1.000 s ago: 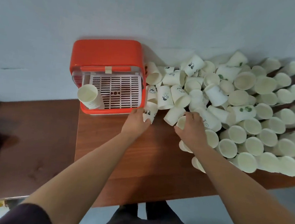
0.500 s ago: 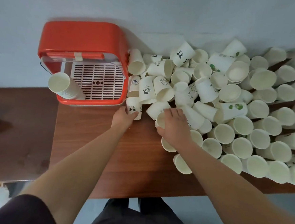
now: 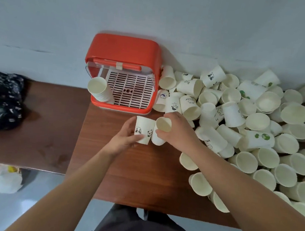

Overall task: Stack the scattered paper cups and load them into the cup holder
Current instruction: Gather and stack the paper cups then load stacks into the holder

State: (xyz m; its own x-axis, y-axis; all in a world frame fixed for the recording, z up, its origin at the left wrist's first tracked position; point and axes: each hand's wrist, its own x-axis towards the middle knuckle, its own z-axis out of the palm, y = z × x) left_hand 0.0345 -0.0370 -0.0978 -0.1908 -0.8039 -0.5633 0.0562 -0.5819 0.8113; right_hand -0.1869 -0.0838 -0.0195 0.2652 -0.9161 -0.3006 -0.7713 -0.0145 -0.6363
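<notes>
The left grip (image 3: 122, 140) holds a panda cup (image 3: 144, 130) and the right grip (image 3: 180, 134) holds a plain cup (image 3: 162, 125) touching it, just in front of the cup holder (image 3: 124, 49); they look light and easy to squash, so hold the sides softly.

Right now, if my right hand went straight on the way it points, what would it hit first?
Probably the panda cup in your left hand: the plain cup your right hand grips is right beside it, perhaps touching. Depth is unclear.
</notes>
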